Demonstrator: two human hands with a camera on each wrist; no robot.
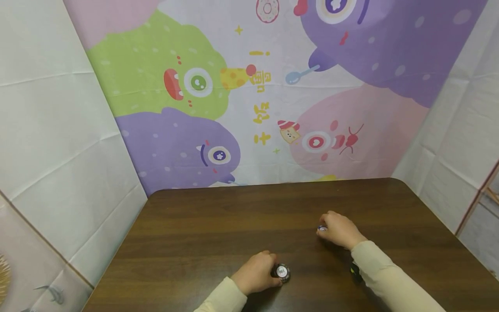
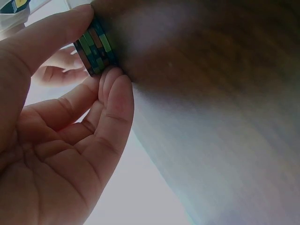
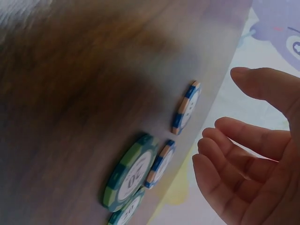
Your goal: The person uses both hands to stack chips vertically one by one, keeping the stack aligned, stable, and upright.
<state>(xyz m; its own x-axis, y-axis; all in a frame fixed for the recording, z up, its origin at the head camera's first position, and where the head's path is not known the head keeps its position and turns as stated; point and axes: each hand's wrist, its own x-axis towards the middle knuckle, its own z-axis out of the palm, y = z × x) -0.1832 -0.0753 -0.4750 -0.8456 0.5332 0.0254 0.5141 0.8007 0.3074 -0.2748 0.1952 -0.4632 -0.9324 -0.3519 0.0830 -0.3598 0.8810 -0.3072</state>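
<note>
My left hand (image 1: 257, 273) pinches a small stack of poker chips (image 1: 282, 272), its top one dark with a white centre marked 100. In the left wrist view, thumb and fingertips press opposite sides of the stack (image 2: 96, 49), whose edges show green, dark and brown bands. Farther off to the right, my right hand (image 1: 343, 229) hovers by a blue-edged poker chip (image 1: 322, 228). The right wrist view shows its thumb and loosely bent fingers spread apart, holding nothing. Beside them lie two blue-and-orange chips (image 3: 186, 108) and two green chips (image 3: 131, 173).
Both hands work over a brown wooden table (image 1: 218, 221) with rounded far corners. Behind it hangs a cloth (image 1: 249, 143) printed with cartoon monsters; pale sheets (image 1: 50, 130) line the sides. Under the right sleeve (image 1: 374, 260) is a dark thing (image 1: 355, 272) with green marks, partly hidden.
</note>
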